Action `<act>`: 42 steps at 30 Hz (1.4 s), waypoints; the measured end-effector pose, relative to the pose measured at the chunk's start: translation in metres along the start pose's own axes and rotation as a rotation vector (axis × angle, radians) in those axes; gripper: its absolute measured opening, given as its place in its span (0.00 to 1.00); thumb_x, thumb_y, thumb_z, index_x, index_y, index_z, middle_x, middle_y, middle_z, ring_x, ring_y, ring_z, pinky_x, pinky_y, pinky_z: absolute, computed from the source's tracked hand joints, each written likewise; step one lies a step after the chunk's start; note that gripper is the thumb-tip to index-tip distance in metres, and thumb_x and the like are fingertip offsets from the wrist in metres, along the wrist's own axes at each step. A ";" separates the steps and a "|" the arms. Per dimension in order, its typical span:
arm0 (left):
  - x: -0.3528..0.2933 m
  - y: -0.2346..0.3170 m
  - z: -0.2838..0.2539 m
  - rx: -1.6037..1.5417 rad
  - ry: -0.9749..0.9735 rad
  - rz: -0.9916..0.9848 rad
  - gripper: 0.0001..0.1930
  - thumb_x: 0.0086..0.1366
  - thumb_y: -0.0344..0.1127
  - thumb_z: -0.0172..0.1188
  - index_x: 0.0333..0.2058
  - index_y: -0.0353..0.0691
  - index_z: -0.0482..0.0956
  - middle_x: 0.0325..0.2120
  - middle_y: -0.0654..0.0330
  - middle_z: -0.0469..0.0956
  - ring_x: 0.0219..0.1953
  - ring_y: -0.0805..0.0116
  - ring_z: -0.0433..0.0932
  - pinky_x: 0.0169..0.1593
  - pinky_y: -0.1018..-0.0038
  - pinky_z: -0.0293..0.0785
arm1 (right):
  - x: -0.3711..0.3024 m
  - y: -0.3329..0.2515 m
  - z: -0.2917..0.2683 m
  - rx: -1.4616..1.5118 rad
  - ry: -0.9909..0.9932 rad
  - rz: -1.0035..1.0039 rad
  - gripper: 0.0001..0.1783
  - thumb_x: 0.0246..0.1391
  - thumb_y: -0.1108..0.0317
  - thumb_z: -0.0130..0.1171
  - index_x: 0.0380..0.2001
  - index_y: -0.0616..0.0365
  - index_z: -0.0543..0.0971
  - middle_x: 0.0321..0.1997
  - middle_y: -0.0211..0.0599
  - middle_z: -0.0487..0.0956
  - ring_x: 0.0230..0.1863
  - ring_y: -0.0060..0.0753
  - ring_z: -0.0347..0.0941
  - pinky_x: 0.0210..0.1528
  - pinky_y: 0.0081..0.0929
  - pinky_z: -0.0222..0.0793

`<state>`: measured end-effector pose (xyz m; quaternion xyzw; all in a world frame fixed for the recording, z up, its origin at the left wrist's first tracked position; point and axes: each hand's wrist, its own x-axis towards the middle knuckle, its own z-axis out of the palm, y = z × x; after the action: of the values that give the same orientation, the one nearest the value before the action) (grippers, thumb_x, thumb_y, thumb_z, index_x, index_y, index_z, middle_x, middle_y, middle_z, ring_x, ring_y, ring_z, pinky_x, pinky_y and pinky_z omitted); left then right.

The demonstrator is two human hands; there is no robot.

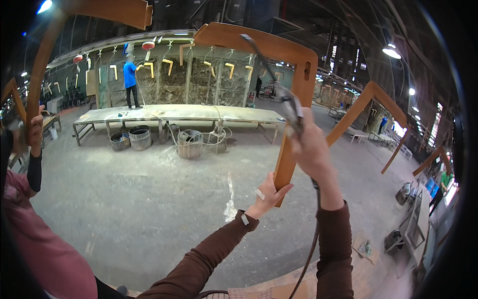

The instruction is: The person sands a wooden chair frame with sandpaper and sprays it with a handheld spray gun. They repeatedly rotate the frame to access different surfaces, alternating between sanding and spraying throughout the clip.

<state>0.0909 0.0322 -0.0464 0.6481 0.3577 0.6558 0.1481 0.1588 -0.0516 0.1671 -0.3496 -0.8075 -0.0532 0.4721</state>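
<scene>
An orange-brown, L-shaped wooden furniture part hangs upright in front of me, its wide top bar reaching left. A slot is cut near its upper corner. Low on its leg, my left hand is closed, with the thumb across the wood. Higher up, my right hand is wrapped round a metal air gun with a long thin nozzle. The nozzle points up and left, before the top bar, and is blurred. From the gun a dark hose runs down past my right forearm.
At the left edge a co-worker in a pink shirt holds another wooden part. More wooden parts hang at right. Across the floor stand a long low table, buckets and a person in blue.
</scene>
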 end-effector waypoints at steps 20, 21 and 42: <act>0.011 -0.009 -0.017 -0.751 -0.370 -0.334 0.20 0.69 0.46 0.50 0.50 0.38 0.61 0.38 0.55 0.75 0.33 0.69 0.79 0.37 0.74 0.77 | -0.320 0.090 -0.036 0.407 -0.391 0.823 0.20 0.54 0.69 0.54 0.50 0.64 0.66 0.26 0.37 0.73 0.23 0.28 0.74 0.28 0.26 0.69; 0.012 -0.009 -0.018 -0.751 -0.378 -0.317 0.19 0.69 0.46 0.49 0.49 0.38 0.61 0.37 0.54 0.75 0.33 0.68 0.79 0.37 0.73 0.77 | -0.328 0.089 -0.034 0.418 -0.381 0.824 0.20 0.55 0.69 0.55 0.49 0.63 0.66 0.25 0.37 0.73 0.24 0.29 0.74 0.28 0.26 0.69; 0.003 -0.031 -0.053 -0.766 -0.429 -0.417 0.30 0.66 0.62 0.42 0.42 0.36 0.70 0.28 0.54 0.78 0.25 0.67 0.79 0.32 0.72 0.78 | -0.313 0.056 -0.025 0.648 -0.310 0.826 0.29 0.58 0.68 0.54 0.60 0.63 0.60 0.32 0.32 0.72 0.29 0.24 0.71 0.32 0.25 0.71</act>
<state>0.0313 0.0411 -0.0599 0.5820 0.1744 0.5484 0.5746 0.3089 -0.1810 -0.0831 -0.4782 -0.6381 0.4401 0.4129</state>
